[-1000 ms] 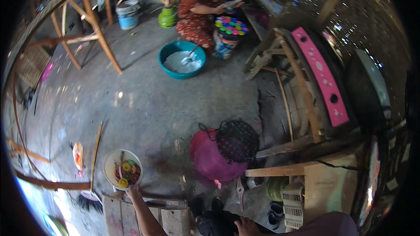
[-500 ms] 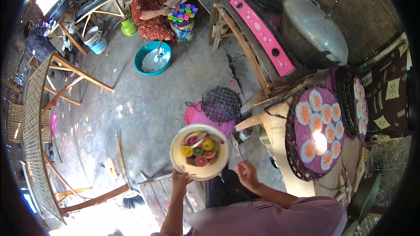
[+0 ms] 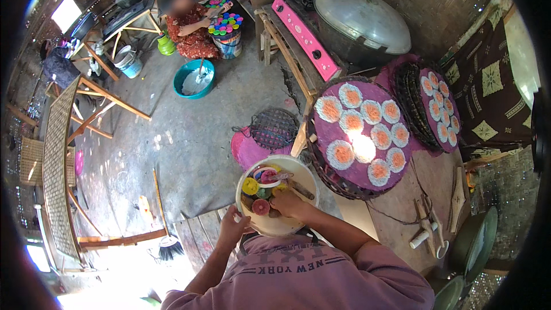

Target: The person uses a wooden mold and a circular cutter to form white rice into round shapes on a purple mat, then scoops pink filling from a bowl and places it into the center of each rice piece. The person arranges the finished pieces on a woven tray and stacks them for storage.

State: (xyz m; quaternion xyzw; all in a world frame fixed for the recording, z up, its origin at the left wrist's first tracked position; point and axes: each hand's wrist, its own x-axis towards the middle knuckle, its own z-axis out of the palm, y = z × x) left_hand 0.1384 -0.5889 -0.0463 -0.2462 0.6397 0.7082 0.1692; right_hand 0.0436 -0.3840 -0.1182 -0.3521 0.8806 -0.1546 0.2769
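A cream-coloured round basin [image 3: 301,171] sits in front of my body, holding small coloured cups and other jumbled pieces. My left hand [image 3: 232,227] grips its near left rim. Inside the basin, my right hand [image 3: 288,202] has its fingers bent down among the pieces, by a yellow one. The fingertips are partly covered, so what they pinch cannot be made out. A yellow cup [image 3: 250,185] and a reddish round piece [image 3: 260,206] lie left of the right hand.
Right: a round tray [image 3: 356,126] of white-and-orange rounds, with stacked trays [image 3: 416,97] behind. Beyond are a pink stove [image 3: 304,37] and a large lidded pot [image 3: 361,23]. A person [image 3: 192,31] sits by a teal basin [image 3: 179,83]. A dark woven basket [image 3: 274,128] lies ahead.
My right hand has moved from beside the basin into it, among the cups. The left hand keeps its hold on the rim. The view has shifted towards the trays on the right.
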